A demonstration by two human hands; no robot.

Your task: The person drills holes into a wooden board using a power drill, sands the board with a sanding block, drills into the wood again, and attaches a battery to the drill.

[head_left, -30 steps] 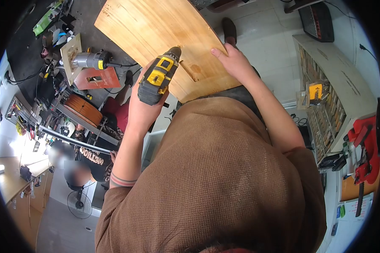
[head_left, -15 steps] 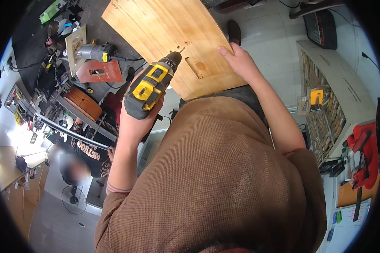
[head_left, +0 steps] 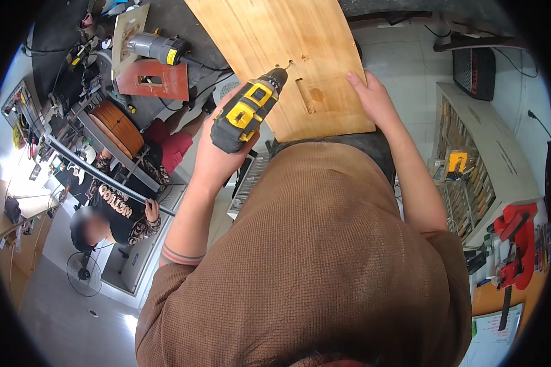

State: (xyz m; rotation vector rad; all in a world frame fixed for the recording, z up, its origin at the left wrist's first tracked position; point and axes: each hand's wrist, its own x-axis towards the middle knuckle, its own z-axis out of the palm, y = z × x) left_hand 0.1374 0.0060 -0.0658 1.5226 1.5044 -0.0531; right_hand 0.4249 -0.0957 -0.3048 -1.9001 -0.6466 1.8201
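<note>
Wooden board (head_left: 281,37), one: before the person, near end at the waist. Done: elongated slot (head_left: 304,95); small holes beyond it. Left to do: not determinable; drilling appears under way, the bit (head_left: 288,65) at one hole, contact unclear. Left hand (head_left: 214,160): clamped round the cordless drill (head_left: 245,113). Right hand (head_left: 375,99): clamped on the board's right edge, thumb on top. Around: corded power tool (head_left: 156,46), red panel (head_left: 171,81) with cutout, co-worker (head_left: 117,208). Obstruction: drill body, hiding some board.
</note>
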